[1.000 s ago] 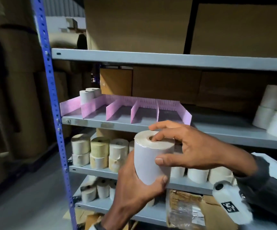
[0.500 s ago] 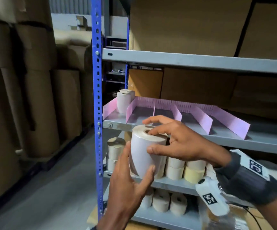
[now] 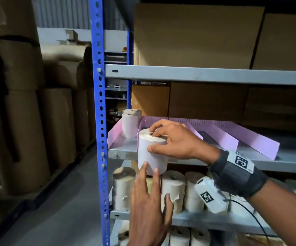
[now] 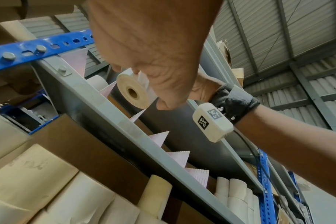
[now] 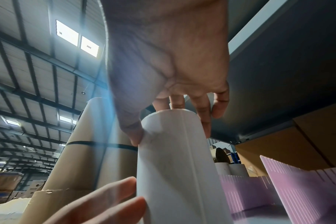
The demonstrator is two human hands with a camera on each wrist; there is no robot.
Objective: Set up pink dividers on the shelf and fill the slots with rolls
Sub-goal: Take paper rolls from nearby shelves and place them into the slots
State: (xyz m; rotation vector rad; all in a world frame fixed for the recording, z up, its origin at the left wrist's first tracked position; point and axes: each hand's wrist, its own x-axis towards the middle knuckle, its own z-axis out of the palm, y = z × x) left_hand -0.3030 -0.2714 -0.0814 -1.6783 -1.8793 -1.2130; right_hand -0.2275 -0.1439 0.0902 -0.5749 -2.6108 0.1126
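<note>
- Head view: the right hand (image 3: 175,141) grips a white roll (image 3: 151,151) from above, fingers over its top face and thumb on its side. The roll stands upright, long axis vertical, at the front lip of the shelf (image 3: 120,151), just in front of the second slot from the blue post (image 3: 97,121). Pink dividers (image 3: 225,139) already stand on the shelf; two rolls (image 3: 130,124) sit in the slot nearest the post.
- The left hand (image 3: 150,201) is below the roll, fingers straight, fingertips touching its lower side; it grasps nothing.
- Left wrist view: seen from beneath, the roll (image 4: 133,92) shows its hollow core, poised above the shelf edge between divider tips (image 4: 160,138).
- Right wrist view: fingers (image 5: 201,109) curl over the roll's (image 5: 175,159) top, with a divider (image 5: 290,186) just beside it, away from the post.
- Judgement: the slot lies straight behind the roll, so the right hand, the one carrying it, should push it back; the divider nearest the post sits close to its side and might snag.
</note>
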